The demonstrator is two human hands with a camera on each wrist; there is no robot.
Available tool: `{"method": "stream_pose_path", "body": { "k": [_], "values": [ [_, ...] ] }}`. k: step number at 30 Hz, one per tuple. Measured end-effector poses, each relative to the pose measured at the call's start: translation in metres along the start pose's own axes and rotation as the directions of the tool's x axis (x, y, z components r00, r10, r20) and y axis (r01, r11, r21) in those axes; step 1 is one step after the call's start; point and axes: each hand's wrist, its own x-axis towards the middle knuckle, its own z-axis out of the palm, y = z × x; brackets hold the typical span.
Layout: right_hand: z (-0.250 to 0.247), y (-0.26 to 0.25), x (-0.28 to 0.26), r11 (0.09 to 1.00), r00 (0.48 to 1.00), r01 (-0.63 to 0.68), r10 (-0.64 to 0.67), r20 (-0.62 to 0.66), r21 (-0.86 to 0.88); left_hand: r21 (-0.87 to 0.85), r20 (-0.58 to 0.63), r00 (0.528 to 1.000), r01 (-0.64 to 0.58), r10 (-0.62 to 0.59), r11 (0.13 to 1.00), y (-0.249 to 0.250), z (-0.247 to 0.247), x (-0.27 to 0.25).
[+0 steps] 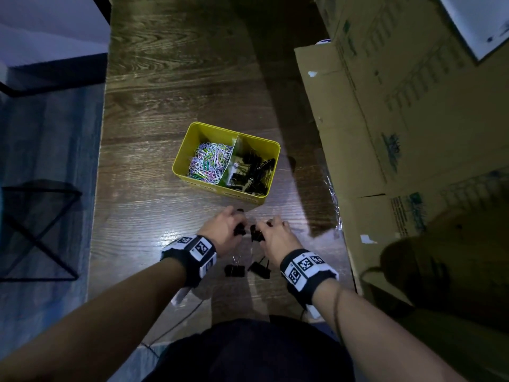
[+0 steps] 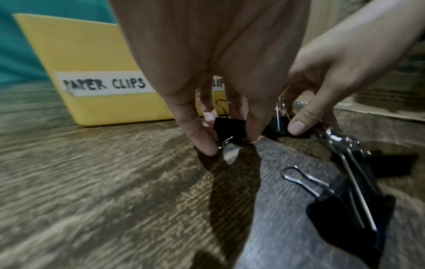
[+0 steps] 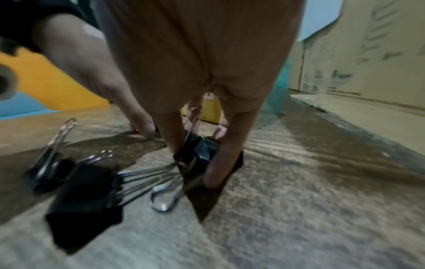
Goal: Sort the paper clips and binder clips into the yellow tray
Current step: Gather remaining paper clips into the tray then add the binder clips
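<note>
The yellow tray (image 1: 222, 192) stands mid-table, divided in two. Coloured paper clips (image 1: 208, 162) fill its left compartment and black binder clips (image 1: 254, 172) its right one. Just in front of it, my left hand (image 1: 231, 226) pinches a black binder clip (image 2: 227, 125) against the table. Beside it, my right hand (image 1: 272, 234) pinches another black binder clip (image 3: 202, 151), also low on the table. Two loose binder clips (image 1: 234, 270) (image 1: 259, 269) lie between my wrists. The tray's front wall (image 2: 92, 54) carries a "PAPER CLIPS" label.
Large cardboard boxes (image 1: 399, 133) line the right edge of the dark wooden table (image 1: 165, 78). A strip of clear plastic wrap (image 1: 333, 199) lies at their foot. A black wire stool (image 1: 35, 230) stands on the floor to the left.
</note>
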Motion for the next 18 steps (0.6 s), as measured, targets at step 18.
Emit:
{"method": "stream_pose_path", "body": {
  "k": [18],
  "values": [
    [-0.025, 0.033, 0.014, 0.940, 0.952, 0.122, -0.020, -0.307, 0.317, -0.057, 0.151, 0.968, -0.195, 0.202, 0.979, -0.008, 0.005, -0.052]
  ]
}}
